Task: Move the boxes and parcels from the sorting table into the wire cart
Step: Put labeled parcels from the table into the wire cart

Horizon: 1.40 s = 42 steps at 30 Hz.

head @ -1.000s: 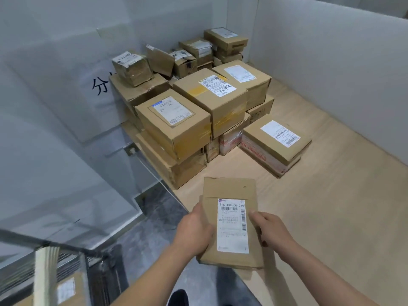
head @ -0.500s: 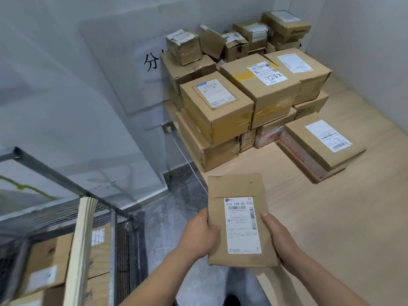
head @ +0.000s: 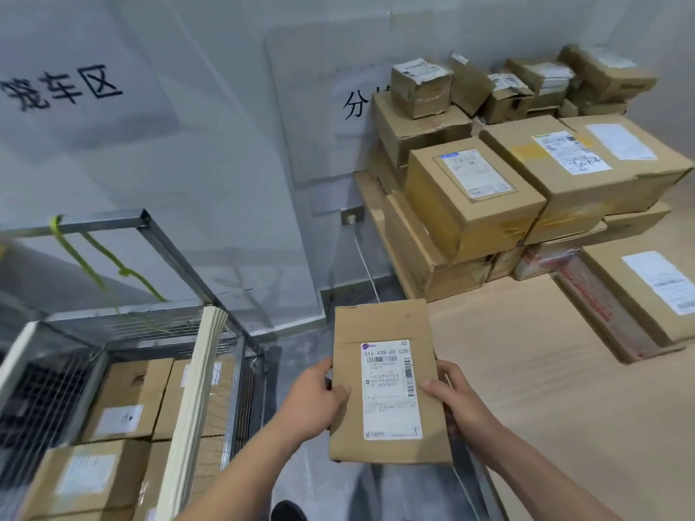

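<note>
I hold a flat brown cardboard parcel [head: 383, 332] with a white shipping label in front of me, over the gap between table and cart. My left hand [head: 314, 402] grips its left edge, thumb on top. My right hand [head: 457, 398] grips its right edge the same way. The wire cart [head: 150, 235] stands at the lower left and holds several labelled boxes [head: 124, 404]. The wooden sorting table [head: 545, 389] lies to the right, with a stack of cardboard boxes [head: 474, 197] at its far end.
A flat box with red-printed tape [head: 639, 295] lies alone on the table at the right edge. A cream board [head: 195, 400] stands upright inside the cart. Grey walls carry printed signs [head: 64, 88]. Grey floor [head: 293, 355] shows between cart and table.
My view has swung left, bringing the wire cart further into sight. The parcel stays in both hands and has moved left off the table edge toward the cart.
</note>
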### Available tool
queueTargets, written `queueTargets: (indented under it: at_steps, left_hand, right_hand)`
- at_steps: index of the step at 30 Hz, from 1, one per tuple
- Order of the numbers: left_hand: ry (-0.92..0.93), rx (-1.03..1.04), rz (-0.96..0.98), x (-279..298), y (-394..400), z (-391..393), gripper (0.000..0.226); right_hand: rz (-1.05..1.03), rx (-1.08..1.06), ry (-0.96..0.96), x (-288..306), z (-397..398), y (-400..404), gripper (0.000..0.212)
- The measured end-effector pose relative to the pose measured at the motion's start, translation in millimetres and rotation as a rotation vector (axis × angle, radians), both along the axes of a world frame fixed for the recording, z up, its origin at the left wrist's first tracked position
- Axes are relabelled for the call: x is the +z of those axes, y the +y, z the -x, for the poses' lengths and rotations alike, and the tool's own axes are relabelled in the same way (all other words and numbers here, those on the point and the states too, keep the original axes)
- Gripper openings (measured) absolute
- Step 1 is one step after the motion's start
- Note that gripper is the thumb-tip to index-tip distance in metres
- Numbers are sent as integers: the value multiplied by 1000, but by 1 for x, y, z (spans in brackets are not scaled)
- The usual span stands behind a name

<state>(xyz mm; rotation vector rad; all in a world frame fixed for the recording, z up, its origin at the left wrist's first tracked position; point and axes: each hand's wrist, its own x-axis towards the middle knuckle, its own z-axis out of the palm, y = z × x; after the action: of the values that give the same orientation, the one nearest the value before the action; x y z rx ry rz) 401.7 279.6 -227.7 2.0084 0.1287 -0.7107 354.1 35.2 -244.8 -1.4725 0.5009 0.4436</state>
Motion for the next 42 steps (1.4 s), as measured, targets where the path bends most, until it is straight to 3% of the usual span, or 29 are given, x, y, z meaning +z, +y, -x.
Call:
queueTargets:
  at_steps: [12,25,29,32,42]
  left_hand:
    - [-190,216,58,57,186,-52,42]
    - [-474,498,-109,101,355,-33,36]
    - [-476,575,-217,102,387,-16,34]
    - [-443,618,-350,101,405,-7,49]
    - [-262,755,-707,96,429,8,44]
  right_hand:
    - [33,245,-134,53,-107,168,72]
    - [-7,600,-318,94,-192,344,103]
    - [-36,737,-308,89,-217,392,100]
    - [-60,844,-300,84,-236,428,99]
    - [-150,1213,-253,70,-294,529,95]
